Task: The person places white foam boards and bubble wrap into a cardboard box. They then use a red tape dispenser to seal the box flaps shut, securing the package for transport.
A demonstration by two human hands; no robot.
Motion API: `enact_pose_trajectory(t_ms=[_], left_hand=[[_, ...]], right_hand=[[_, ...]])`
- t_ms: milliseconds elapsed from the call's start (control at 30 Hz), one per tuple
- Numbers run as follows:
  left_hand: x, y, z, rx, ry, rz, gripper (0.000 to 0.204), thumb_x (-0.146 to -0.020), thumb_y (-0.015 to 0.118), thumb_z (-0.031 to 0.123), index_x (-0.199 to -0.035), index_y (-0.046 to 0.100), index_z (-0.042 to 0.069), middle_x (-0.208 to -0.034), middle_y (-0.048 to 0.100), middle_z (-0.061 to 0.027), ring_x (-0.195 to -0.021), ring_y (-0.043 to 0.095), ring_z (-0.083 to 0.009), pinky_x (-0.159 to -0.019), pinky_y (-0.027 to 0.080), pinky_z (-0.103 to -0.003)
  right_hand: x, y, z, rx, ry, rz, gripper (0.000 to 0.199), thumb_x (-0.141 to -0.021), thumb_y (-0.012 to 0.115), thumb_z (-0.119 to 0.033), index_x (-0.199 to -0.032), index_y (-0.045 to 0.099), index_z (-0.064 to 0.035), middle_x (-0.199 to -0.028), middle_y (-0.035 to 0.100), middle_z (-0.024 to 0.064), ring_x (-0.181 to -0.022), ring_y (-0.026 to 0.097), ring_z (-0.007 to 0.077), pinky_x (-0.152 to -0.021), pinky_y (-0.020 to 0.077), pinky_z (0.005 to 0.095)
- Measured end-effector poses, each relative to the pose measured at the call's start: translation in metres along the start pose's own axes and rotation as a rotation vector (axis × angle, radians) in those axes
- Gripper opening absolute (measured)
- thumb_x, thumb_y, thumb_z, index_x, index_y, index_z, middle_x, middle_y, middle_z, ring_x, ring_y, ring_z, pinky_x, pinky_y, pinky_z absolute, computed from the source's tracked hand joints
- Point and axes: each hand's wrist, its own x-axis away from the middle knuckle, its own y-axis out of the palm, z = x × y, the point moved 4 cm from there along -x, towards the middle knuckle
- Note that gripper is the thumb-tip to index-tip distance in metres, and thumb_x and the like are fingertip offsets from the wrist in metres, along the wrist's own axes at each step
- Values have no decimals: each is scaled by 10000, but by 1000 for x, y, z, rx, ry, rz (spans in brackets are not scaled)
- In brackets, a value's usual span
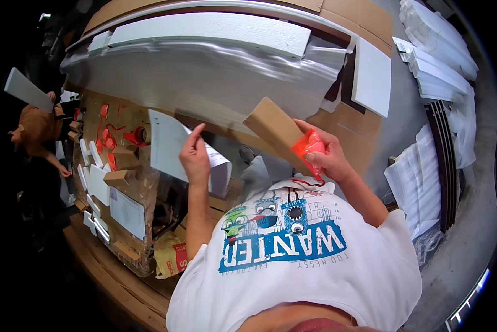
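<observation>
My left hand is closed on a curled bundle of white paper sheets, which spreads out on both sides of it. Its fingertips point upward. Across to the right, my right hand grips a long brown cardboard piece together with a crumpled red plastic piece. Thumb and fingers press the red plastic against the cardboard's lower end. A thin dark red strand hangs below that hand, over my white shirt.
Ahead lies a long package under translucent foam wrap, topped by a white foam strip. A cluttered bench stands left, with red tape pieces and white blocks. Wrapped dark slats lie right. Another person holds a white panel at far left.
</observation>
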Motion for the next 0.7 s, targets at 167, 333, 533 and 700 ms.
enact_pose_trajectory(t_ms=[167,333,533,700], left_hand=[[29,141,12,-289,-303,-379,357,-882,670,285,-1098,679,1,-971,698,-201,-923,673,-312,-829,509,-348],[64,213,-1,-447,-200,-438,697,-809,720,521,-1176,505,-32,-918,683,-251,-854,666,-413,-748,524,-441],[68,230,-7,-476,-136,-187,756,-838,668,574,-1162,467,-79,-920,673,-282,-879,660,-447,-744,529,-461],[65,248,-4,-631,-152,34,713,-855,684,523,-1082,491,-124,-874,662,-296,-850,656,-465,-721,527,-476]], right_hand=[[50,-93,-59,-201,-151,302,724,-802,643,-226,-1411,395,77,-1284,570,144,-1144,578,196,-992,450,314],[101,-179,-76,-502,-344,549,728,-879,591,-283,-1457,297,47,-1296,562,147,-1143,593,207,-989,469,317],[107,-326,-30,-527,-253,644,575,-925,550,-278,-1399,396,10,-1231,590,105,-1068,622,169,-878,532,284],[61,-397,-9,-609,-146,577,515,-935,550,-243,-1376,443,2,-1222,600,89,-1099,599,167,-942,496,304]])
